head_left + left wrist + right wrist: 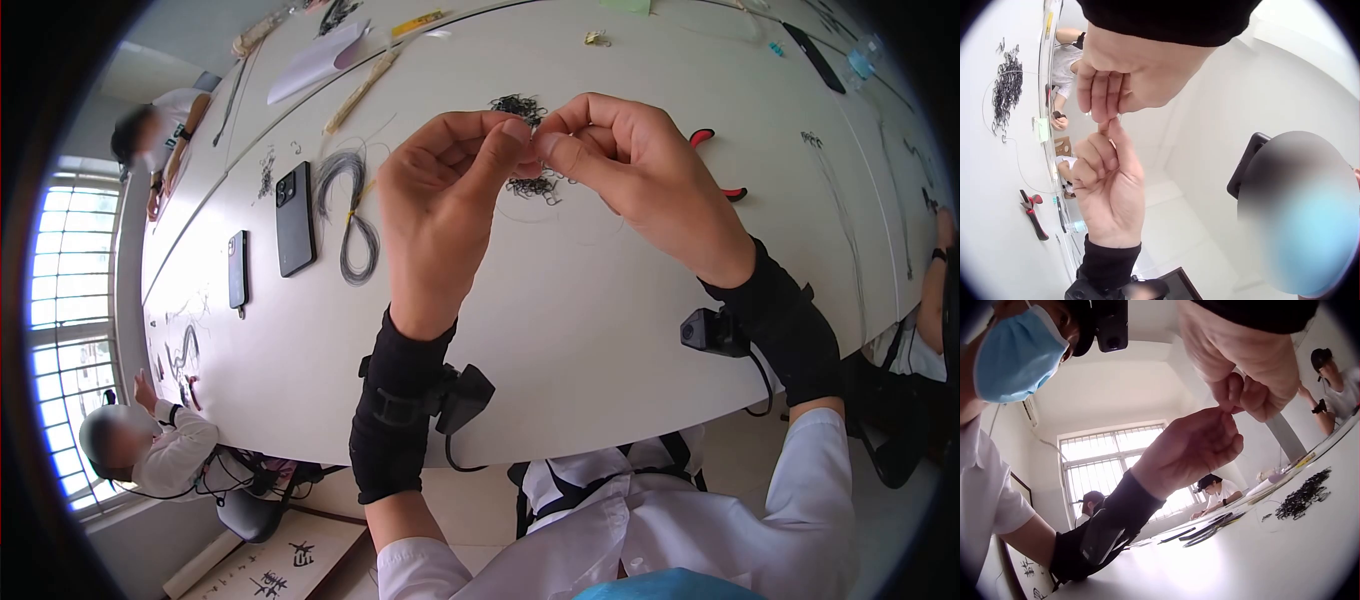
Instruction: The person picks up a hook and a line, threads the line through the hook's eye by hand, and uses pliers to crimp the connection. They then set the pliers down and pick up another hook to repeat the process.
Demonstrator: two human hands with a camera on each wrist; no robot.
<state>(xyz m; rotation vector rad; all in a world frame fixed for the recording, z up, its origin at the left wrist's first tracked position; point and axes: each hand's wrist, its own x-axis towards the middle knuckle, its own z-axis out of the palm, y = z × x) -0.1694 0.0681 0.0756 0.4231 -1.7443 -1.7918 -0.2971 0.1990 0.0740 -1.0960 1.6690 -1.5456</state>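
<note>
Fingertip to fingertip above the table, my left hand (440,200) and right hand (640,175) each pinch a thin wire, mostly hidden by the fingers. In the left wrist view, a fine strand (1018,164) curves over the table towards the hands. The left hand (1147,69) is above the right hand (1110,194) there, the other fingers curled. From the right wrist view, the right hand (1247,362) is at the top and the left hand (1188,453) below it. Behind the fingertips lies a pile of small black bent pieces (535,187), also seen in both wrist views (1007,90) (1304,495).
Red-handled pliers (735,194) lie beyond the right hand. Left of the left hand are a coil of grey wire (358,235) and two phones (295,220) (238,270). A white sheet (318,62) lies farther back. Other people sit around the table (560,370).
</note>
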